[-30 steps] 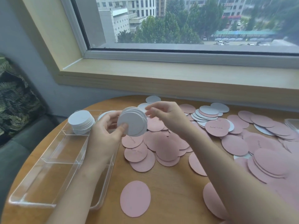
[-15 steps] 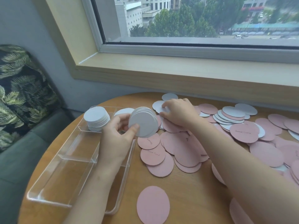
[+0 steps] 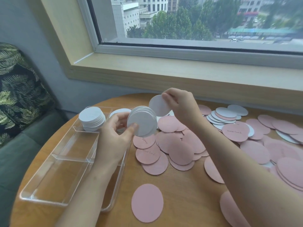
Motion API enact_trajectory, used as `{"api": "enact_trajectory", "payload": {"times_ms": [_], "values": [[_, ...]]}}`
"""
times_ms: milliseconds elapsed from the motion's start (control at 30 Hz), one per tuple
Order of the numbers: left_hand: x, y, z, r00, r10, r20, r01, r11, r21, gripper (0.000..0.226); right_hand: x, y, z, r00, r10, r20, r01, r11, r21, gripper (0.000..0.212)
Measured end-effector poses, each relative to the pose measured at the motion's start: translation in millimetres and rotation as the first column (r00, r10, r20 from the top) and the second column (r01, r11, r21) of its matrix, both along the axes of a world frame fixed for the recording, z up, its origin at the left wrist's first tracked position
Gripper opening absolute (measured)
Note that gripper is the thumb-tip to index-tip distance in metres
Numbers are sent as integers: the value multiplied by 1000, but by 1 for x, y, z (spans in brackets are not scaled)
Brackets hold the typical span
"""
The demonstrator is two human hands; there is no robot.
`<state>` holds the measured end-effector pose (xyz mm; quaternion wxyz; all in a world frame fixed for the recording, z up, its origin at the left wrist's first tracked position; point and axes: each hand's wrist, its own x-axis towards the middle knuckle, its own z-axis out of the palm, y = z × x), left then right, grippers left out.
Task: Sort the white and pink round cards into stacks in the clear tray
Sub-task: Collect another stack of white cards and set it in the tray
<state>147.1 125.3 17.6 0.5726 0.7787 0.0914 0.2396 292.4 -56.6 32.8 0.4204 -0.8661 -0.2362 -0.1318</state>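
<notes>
**White card lifted off the counter, bundle waiting in the other hand**

Half a second ago the right hand [image 3: 177,104] was lying flat on the loose cards; it is now raised above them, pinching a single white round paper card [image 3: 158,106] at its upper edge between thumb and fingertips, the card hanging tilted just behind the bundle. The left hand [image 3: 114,136] is still gripping the bundle of white round cards [image 3: 142,121] on edge, thumb pressing on the front face and fingers curling behind, over the right-hand wall of the tray.

The clear plastic divided tray [image 3: 49,182] is sitting under and to the left of the left hand on the round wooden counter [image 3: 185,194]. A stack of white round cards [image 3: 92,119] is standing in its far compartment, beyond the left hand's knuckles. One flat white card [image 3: 119,111] is showing just behind the left fingers in the neighbouring far section. The compartments nearer the wrist are showing only the wood beneath.

Below and to the right of the right hand, pink round paper cards [image 3: 177,148] are lying overlapped with a few white ones. Thin handwriting is showing on some; on one pink card beyond the right forearm [image 3: 234,132] it appears to read "Good luck". A lone pink card [image 3: 147,203] is lying between the two forearms.
</notes>
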Motion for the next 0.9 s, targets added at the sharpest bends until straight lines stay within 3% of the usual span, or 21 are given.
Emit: {"api": "enact_trajectory", "payload": {"times_ms": [133,300,433,500,567,667,800,900], "values": [[-1,-1,1,1000,10,5,-10,999,-50,29,-28,2,10,960,228,-162,-205,968,144,18],[-3,-2,3,1000,13,-6,-13,998,-54,29,-39,10,3,863,433,-259,-333,875,352,18],[-4,-2,3,999,31,8,-30,999,-41,31,-37,8,1,758,564,-329,-418,806,419,25],[-3,-1,2,999,51,9,-51,998,-28,30,-30,5,0,753,557,-350,-417,816,400,26],[-2,0,1,997,72,3,-72,997,-20,30,-18,4,-4,850,402,-341,-325,908,263,22],[-1,2,0,996,84,-4,-84,996,-40,30,8,4,-19,979,75,-191,-95,991,-97,18],[-1,2,1,996,88,-5,-88,994,-62,30,29,8,-37,991,-4,-133,-53,903,-426,37],[-2,1,1,997,74,-10,-74,994,-84,30,38,15,-44,992,-27,-121,-38,864,-502,40]]}}
